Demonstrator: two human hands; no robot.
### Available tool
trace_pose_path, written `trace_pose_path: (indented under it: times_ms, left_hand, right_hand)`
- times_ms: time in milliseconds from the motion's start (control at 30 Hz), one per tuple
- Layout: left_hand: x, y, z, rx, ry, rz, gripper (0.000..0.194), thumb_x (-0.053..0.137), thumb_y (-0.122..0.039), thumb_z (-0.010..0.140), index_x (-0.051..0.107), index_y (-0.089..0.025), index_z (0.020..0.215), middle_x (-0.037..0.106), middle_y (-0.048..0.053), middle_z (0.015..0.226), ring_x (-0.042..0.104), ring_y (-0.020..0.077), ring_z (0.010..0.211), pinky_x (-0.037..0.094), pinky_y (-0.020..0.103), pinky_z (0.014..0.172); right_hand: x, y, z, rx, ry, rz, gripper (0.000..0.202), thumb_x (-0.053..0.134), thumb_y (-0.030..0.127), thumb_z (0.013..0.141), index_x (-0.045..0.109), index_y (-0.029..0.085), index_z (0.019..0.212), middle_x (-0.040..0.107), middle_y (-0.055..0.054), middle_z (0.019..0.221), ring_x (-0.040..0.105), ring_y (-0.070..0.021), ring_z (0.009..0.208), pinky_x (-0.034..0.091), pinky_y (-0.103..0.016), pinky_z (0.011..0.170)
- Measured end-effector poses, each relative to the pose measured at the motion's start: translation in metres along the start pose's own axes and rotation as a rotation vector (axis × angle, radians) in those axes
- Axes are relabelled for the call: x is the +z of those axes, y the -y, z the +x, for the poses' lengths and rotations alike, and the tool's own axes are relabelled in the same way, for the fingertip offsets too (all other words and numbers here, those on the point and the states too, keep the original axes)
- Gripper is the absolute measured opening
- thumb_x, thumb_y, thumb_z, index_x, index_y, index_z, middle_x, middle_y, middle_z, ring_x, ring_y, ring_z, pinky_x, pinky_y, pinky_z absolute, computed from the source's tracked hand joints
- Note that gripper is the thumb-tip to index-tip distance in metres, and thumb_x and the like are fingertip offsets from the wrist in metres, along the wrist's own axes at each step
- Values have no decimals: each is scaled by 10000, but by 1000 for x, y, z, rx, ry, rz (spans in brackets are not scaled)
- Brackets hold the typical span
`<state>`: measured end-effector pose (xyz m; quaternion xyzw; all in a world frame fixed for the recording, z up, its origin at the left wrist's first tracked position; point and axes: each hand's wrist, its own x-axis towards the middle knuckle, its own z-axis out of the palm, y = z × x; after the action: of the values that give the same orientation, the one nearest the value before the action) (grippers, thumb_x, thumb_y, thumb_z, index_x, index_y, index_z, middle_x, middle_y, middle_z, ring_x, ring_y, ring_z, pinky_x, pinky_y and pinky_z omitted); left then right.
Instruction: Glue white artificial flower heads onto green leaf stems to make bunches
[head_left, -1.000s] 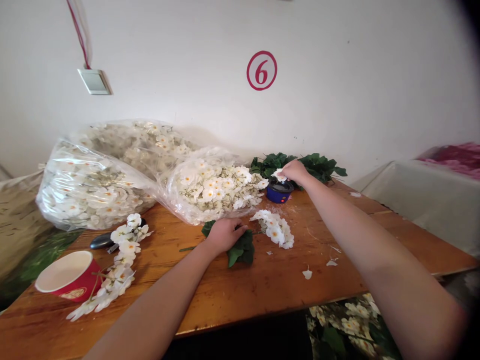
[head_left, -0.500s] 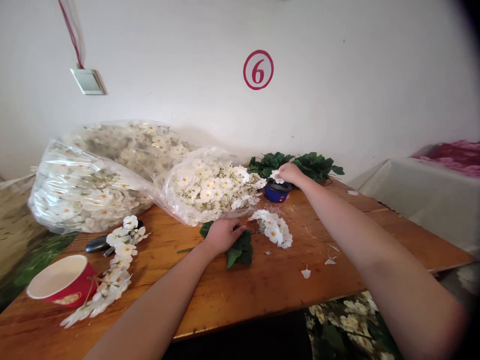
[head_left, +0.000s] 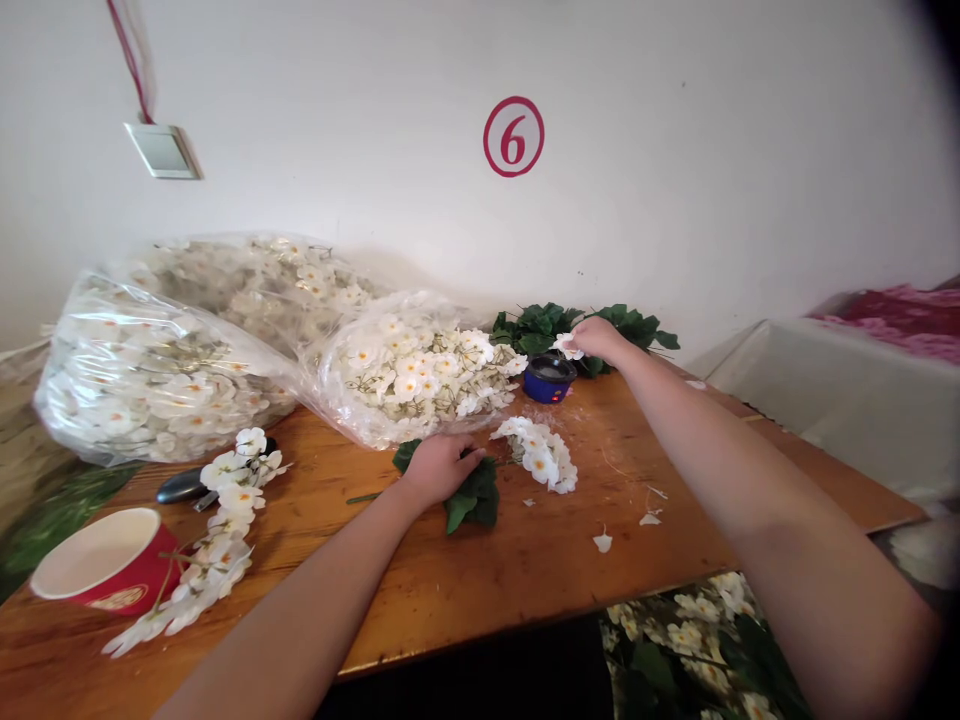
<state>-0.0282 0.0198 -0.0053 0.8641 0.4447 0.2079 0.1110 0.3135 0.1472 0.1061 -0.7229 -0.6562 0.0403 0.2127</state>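
Note:
My right hand [head_left: 598,340] pinches a small white artificial flower [head_left: 568,346] just above and to the right of a blue pot [head_left: 549,378] with a dark inside and a small red light. My left hand [head_left: 444,468] is closed around a bunch of green artificial leaves [head_left: 476,497] lying on the table, its stem pointing left. How the fingers sit on the stem is partly hidden. A spray of white flowers [head_left: 538,455] lies just right of the leaves.
Clear plastic bags of white flowers [head_left: 157,375] fill the back left. More green leaves [head_left: 637,325] lie behind the pot. A red paper cup [head_left: 146,570], a flower spray [head_left: 236,500] and a black-handled tool [head_left: 180,487] stand or lie at left. Loose petals [head_left: 602,541] dot the wooden table [head_left: 450,600].
My right hand has moved slightly right and up with the flower, away from over the pot, so more of its opening shows. My left hand stays on the leaves. The view shifted a little.

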Motion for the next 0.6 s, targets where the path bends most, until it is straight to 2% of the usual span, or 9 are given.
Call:
trace_pose_path:
  times_ms: [167, 300, 467, 600]
  left_hand:
    - [-1, 0, -1, 11, -1, -17, 365, 437, -479, 924, 686, -224, 844, 669, 19, 766, 569, 163, 703, 329, 263, 608]
    - [-2, 0, -1, -2, 7, -25, 363, 445, -478, 921, 690, -219, 851, 671, 23, 776, 576, 169, 726, 335, 264, 621]
    - [1, 1, 1, -4, -1, 7, 382, 439, -489, 919, 688, -223, 807, 659, 30, 738, 563, 176, 695, 319, 273, 612]
    - [3, 3, 1, 10, -8, 4, 374, 436, -487, 922, 687, -228, 824, 660, 28, 740, 562, 177, 691, 312, 271, 607]
  right_hand:
    - [20, 12, 4, -18, -12, 12, 203, 710, 210, 654, 557, 148, 536, 510, -23, 533, 460, -134, 556, 313, -261, 544]
    - [30, 14, 3, -29, 57, 76, 251, 689, 243, 691, 522, 156, 525, 453, 7, 482, 400, -109, 495, 301, -257, 516]
    - [18, 4, -2, -33, 181, 112, 228, 689, 235, 690, 534, 156, 544, 454, 19, 472, 392, -97, 474, 327, -249, 505]
    - [7, -2, -2, 0, 167, 55, 216, 692, 223, 684, 550, 152, 537, 475, 2, 460, 413, -109, 469, 326, -258, 499]
